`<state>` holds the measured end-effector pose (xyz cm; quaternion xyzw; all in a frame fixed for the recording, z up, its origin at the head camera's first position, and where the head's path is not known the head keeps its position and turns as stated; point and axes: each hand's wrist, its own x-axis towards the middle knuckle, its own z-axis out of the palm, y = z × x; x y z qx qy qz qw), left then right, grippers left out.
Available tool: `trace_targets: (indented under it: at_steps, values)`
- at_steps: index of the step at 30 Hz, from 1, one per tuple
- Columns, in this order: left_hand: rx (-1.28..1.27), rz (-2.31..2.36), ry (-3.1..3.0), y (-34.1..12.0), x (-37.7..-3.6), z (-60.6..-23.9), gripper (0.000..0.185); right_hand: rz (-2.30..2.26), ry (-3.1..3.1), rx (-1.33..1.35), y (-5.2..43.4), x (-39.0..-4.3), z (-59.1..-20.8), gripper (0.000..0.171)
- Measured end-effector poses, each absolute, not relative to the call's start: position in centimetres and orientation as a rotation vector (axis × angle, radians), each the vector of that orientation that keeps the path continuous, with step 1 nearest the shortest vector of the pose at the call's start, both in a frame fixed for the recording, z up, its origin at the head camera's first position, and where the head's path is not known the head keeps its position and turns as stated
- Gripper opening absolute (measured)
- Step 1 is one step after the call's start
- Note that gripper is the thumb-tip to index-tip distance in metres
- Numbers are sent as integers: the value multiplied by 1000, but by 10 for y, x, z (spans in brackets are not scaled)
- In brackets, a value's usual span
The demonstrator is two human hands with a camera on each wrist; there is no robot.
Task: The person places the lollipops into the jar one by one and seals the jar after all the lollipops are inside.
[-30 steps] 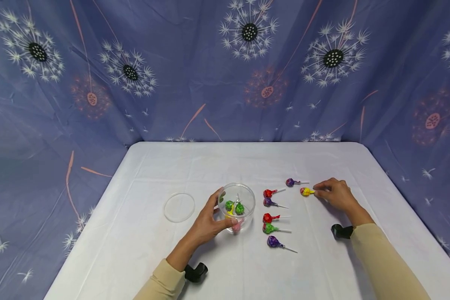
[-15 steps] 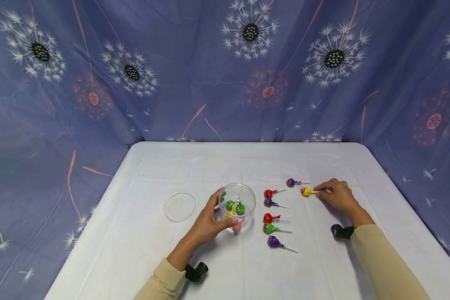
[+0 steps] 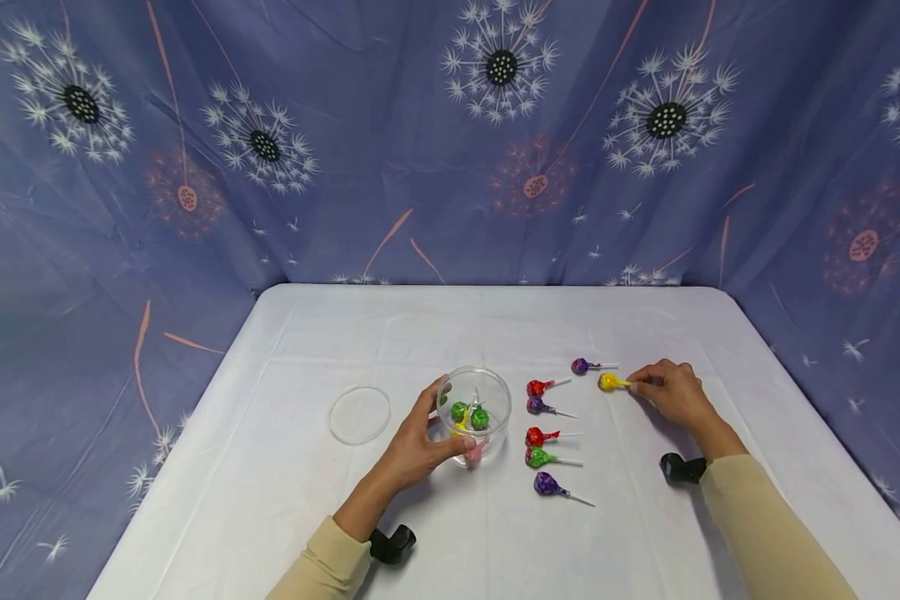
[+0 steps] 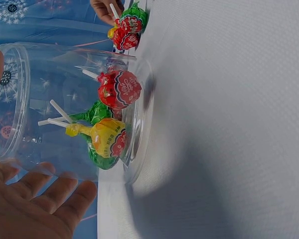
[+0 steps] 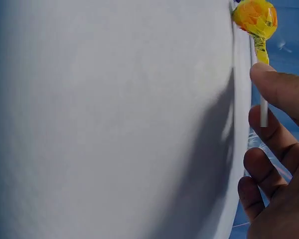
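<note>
Right of tub (image 3: 499, 428), right hand (image 3: 675, 393), fingers pinching yellow lollipop (image 3: 609, 382) by stick (image 5: 263, 113): probably light, stiff, best hold there. Left hand (image 3: 414, 447), fingers wrapping tub; likely slippery, crushable.

Glossy clear plastic tub (image 4: 40, 89), shiny-wrapped yellow lollipop (image 5: 256, 21), matt white tablecloth (image 4: 239, 99), softly creased cloth backdrop (image 3: 382, 108)

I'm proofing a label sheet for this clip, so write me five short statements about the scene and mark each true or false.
1. The left hand holds the tub. True.
2. The right hand holds a red lollipop. False: it pinches a yellow lollipop by the stick.
3. The lid lies left of the tub in the head view. True.
4. The tub is empty. False: green lollipops are among those inside.
5. Besides the yellow one, six lollipops lie on the table. True.
</note>
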<state>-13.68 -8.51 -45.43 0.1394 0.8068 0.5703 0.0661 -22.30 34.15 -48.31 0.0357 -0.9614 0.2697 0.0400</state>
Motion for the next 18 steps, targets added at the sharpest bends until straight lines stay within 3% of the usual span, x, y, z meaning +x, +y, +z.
trace_targets:
  at_steps: [4, 11, 18]
  values:
    - [414, 1716, 2431, -85, -136, -455, 93, 860, -2882, 143, 331, -218, -473, 15]
    - [387, 1709, 2410, -82, -122, -419, 90, 932, -2776, 241, 307, -215, -450, 16]
    - [384, 1704, 2414, -82, -122, -418, 90, 1024, -2696, 291, 278, -208, -429, 18]
